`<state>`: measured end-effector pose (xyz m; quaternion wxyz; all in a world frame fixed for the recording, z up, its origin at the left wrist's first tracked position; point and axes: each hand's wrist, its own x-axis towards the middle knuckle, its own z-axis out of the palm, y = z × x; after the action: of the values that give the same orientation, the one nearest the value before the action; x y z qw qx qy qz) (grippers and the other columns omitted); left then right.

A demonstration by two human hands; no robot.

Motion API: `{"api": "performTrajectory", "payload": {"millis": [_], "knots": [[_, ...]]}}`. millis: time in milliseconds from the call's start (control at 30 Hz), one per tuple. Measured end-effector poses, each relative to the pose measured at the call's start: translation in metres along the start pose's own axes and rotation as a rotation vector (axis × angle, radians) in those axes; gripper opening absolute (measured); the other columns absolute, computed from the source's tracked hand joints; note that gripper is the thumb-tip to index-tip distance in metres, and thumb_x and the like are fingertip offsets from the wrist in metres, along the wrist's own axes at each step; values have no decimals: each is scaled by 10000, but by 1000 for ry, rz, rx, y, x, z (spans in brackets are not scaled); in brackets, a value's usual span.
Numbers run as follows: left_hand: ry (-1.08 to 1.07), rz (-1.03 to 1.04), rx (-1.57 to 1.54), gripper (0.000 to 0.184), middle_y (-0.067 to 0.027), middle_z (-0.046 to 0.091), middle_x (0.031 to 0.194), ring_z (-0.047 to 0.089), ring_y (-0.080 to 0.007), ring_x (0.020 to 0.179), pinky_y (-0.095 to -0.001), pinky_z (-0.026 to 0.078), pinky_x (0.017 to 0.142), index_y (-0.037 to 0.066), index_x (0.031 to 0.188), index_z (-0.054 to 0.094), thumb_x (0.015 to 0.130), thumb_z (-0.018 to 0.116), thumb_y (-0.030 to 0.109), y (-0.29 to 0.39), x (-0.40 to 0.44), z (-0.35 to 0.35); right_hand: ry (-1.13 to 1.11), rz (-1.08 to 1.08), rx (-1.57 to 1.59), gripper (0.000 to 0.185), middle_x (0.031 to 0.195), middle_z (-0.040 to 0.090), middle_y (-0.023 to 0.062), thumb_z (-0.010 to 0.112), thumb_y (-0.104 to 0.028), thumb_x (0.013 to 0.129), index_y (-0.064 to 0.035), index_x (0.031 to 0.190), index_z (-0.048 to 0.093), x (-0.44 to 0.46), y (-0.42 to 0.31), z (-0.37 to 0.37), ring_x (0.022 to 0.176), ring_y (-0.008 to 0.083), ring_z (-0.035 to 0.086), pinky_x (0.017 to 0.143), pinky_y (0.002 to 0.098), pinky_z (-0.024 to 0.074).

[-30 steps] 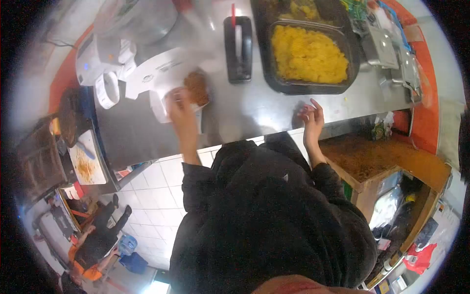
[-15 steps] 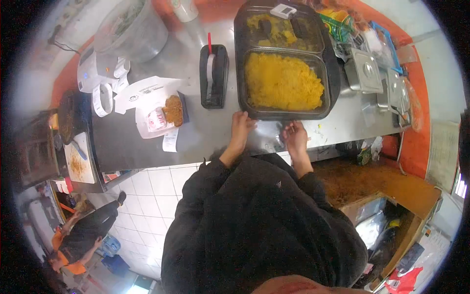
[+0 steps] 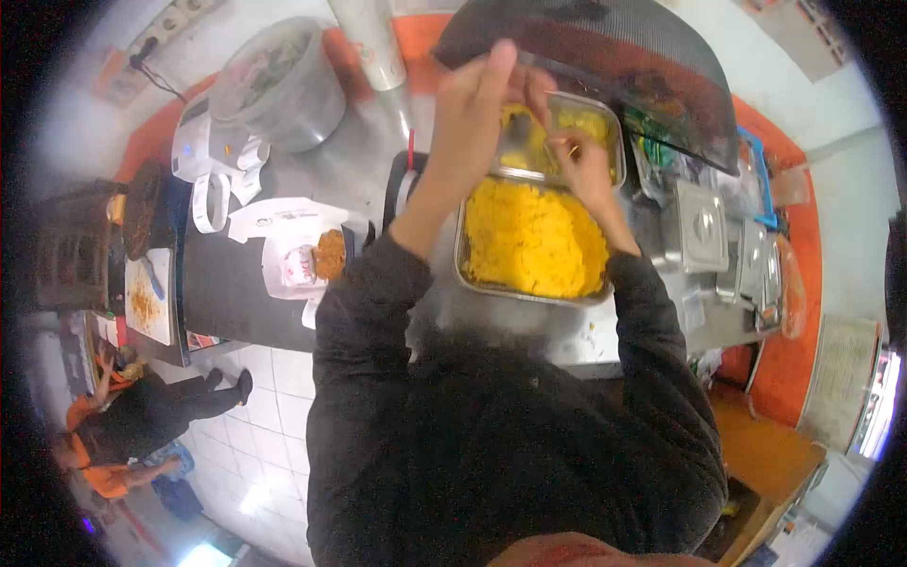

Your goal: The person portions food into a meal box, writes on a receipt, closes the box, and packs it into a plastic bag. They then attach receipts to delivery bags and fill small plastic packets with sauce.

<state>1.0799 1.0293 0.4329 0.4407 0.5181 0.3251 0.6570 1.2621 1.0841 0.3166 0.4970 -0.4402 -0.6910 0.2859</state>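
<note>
A transparent dark lid [image 3: 605, 57] is raised above a metal tray of yellow food [image 3: 534, 236]. My left hand [image 3: 472, 118] is up in front of the lid's left part, fingers stretched; whether it touches the lid is unclear. Over the tray's back compartment, which holds more yellow food [image 3: 590, 121], is my right hand [image 3: 586, 170]. Its fingers are pinched together, and anything between them is too small to name. Left of the tray, an open white box [image 3: 274, 269] holds a brown fried piece [image 3: 330, 254] and a wrapped white-and-red item [image 3: 299, 266].
A white printer [image 3: 192, 142] and a large clear tub [image 3: 279, 90] stand at the back left. Lidded metal containers [image 3: 701, 227] are on the right. A knife lies on a cutting board [image 3: 149, 293] at far left. Another person [image 3: 142, 425] is at lower left.
The dark lid has come up off the tray. Both my hands have moved from the tray's front edge up and over it. The other person has shifted posture.
</note>
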Motion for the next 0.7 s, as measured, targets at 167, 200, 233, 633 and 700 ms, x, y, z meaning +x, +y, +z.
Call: {"api": "performTrajectory", "payload": {"millis": [167, 200, 233, 633, 700], "knots": [[-94, 69, -39, 492, -155, 646, 855, 633, -189, 686, -336, 521, 647, -50, 974, 628, 942, 454, 408, 8, 117, -3, -757, 147, -757, 402, 873, 629, 253, 663, -352, 762, 30, 879, 620, 37, 92, 56, 772, 375, 623, 673, 473, 503], [-96, 78, -25, 492, -155, 646, 855, 633, -189, 686, -336, 521, 647, -50, 974, 628, 942, 454, 408, 8, 133, -1, -750, 135, -748, 402, 873, 629, 253, 663, -352, 762, 30, 879, 620, 39, 96, 61, 772, 375, 623, 673, 473, 503], [-123, 73, -30, 495, -146, 646, 841, 631, -189, 673, -318, 516, 637, -51, 952, 627, 947, 441, 408, 8, 146, 4, -709, 65, -786, 352, 855, 620, 267, 650, -267, 758, 41, 923, 609, 33, 97, 63, 761, 398, 613, 678, 473, 492], [-206, 15, -78, 524, -117, 636, 722, 622, -175, 596, -247, 498, 532, -42, 933, 614, 950, 409, 441, 7, 157, 12, -529, -113, -996, 296, 726, 611, 236, 438, -161, 879, 40, 1079, 521, 70, 104, 30, 638, 382, 612, 545, 464, 488], [-283, -17, -46, 516, -144, 637, 802, 629, -211, 686, -290, 508, 605, -51, 988, 592, 953, 408, 430, 4, 149, -7, -738, -302, -1116, 268, 706, 615, 214, 417, -162, 894, 19, 1050, 538, 61, 139, 48, 606, 349, 615, 515, 449, 492]]}}
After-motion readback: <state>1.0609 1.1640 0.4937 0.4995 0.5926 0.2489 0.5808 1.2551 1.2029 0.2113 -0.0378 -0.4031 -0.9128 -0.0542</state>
